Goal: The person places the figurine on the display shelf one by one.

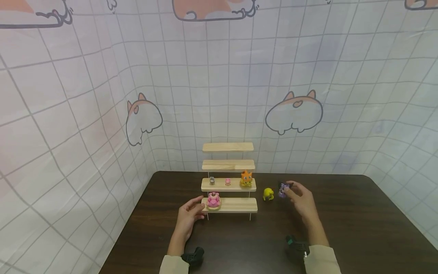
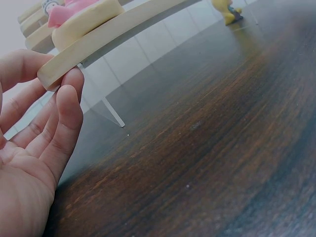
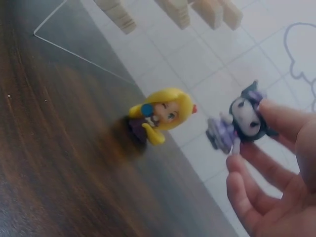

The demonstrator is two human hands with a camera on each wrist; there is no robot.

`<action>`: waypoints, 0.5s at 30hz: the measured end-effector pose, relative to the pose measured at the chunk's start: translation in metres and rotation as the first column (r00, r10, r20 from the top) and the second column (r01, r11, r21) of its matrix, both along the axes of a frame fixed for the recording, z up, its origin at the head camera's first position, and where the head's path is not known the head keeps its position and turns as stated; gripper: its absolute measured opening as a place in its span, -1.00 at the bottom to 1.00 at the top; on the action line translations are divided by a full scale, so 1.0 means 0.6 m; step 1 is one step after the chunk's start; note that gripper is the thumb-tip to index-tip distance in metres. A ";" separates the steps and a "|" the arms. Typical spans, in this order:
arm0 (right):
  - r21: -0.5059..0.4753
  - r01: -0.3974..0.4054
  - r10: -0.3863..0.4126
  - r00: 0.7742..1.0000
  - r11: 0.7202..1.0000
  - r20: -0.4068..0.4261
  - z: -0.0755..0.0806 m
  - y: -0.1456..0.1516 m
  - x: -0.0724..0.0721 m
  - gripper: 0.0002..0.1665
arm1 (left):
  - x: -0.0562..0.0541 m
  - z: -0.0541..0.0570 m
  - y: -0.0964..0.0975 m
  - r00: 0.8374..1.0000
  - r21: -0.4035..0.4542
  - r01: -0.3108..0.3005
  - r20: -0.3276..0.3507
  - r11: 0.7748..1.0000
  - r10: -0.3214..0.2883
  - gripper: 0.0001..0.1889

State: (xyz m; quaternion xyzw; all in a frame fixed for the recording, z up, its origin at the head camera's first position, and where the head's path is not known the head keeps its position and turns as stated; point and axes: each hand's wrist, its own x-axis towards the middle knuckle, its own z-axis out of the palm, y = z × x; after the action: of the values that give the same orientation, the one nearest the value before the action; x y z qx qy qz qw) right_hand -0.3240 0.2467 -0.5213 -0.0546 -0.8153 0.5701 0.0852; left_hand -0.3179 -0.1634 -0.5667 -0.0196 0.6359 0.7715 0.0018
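Note:
My left hand pinches the left end of the lowest board of a tiered wooden display shelf; the left wrist view shows fingers above and below the board's end. Beside those fingers, a pink figurine on a round cream base sits on that board. My right hand holds a small purple-and-white figurine with a black hood between thumb and fingers, lifted off the table. Just left of it, a yellow-haired figurine in a dark skirt stands on the table.
On the second board from the bottom are a tiny grey figurine, a tiny pink one and an orange spiky-headed one. Thin legs hold the shelf on the dark wooden table. A grid-patterned curtain hangs behind.

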 end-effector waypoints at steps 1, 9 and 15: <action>0.004 -0.003 0.003 1.000 1.000 -0.007 0.002 0.000 0.000 -0.43 | 0.000 0.000 0.000 1.000 0.000 -0.001 0.001 1.000 0.001 -0.54; 0.031 -0.043 0.046 0.996 0.999 -0.077 0.019 0.003 0.004 -0.41 | 0.000 0.000 0.001 1.000 -0.001 -0.007 0.010 1.000 0.007 -0.55; 0.043 -0.062 0.066 0.993 0.997 -0.097 0.027 0.003 0.009 -0.41 | -0.001 0.001 0.001 1.000 -0.008 -0.005 0.014 1.000 0.005 -0.53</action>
State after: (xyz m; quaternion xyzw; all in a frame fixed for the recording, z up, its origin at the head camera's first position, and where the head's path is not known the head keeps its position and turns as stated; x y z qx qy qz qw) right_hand -0.3188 0.2484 -0.5051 0.0014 -0.8228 0.5580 0.1083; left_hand -0.3182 -0.1629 -0.5664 -0.0267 0.6390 0.7687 0.0041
